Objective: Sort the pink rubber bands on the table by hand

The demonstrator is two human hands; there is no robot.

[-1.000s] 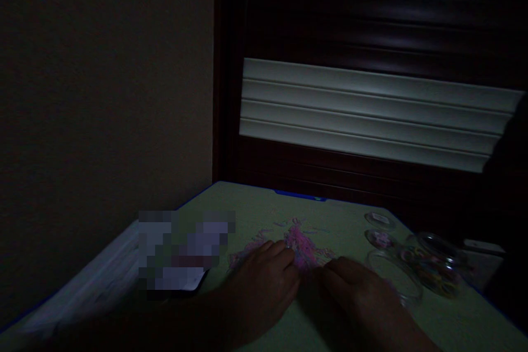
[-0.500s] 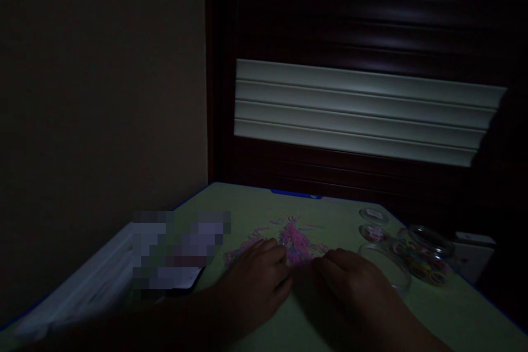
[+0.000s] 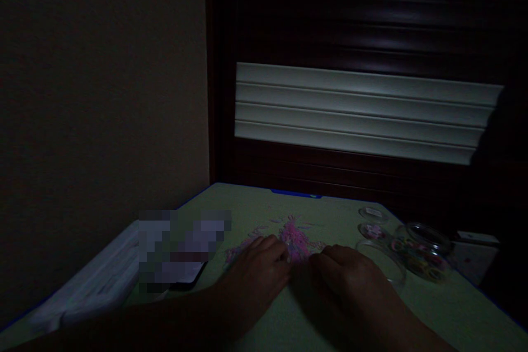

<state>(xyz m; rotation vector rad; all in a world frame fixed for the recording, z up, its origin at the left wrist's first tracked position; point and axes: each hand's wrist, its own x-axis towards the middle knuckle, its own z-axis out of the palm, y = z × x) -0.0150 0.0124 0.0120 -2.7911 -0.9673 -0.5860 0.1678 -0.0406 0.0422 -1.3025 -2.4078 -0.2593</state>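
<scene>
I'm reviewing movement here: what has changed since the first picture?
The camera's view shifted slightly, so the clear, round jar sits slightly further left in frame. Nothing is visibly taken or let go. The left hand and right hand stay by the loose pile of thin pink strands.

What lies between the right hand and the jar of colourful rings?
In the head view, a clear round-rimmed object lies between the right hand and the jar.

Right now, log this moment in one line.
left hand: by pink pile; right hand: by pink pile; grips: unclear; jar: at right
</scene>
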